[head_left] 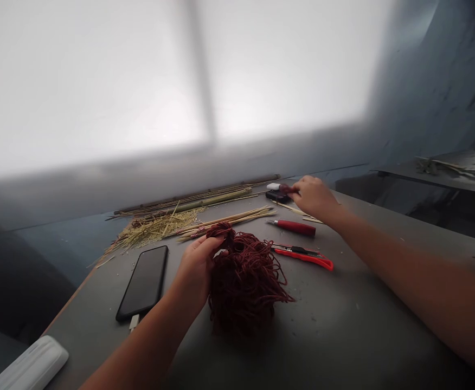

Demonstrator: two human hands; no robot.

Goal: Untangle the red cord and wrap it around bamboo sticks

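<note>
Dark red cord bundle (248, 276) is standing at, or hanging just over, the middle of the table (355, 325), its base too dark to tell which, its thin strands looping, tangling and splaying rightward. The left hand (194, 265) is pinching its top in a narrow grip, while the right hand (314, 199) is holding a small dark red piece (286, 189) between closed fingers

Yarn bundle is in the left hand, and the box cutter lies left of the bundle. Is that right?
Not quite: in the head view, the box cutter lies to the right of the yarn bundle. The left hand does grip the bundle.
</note>
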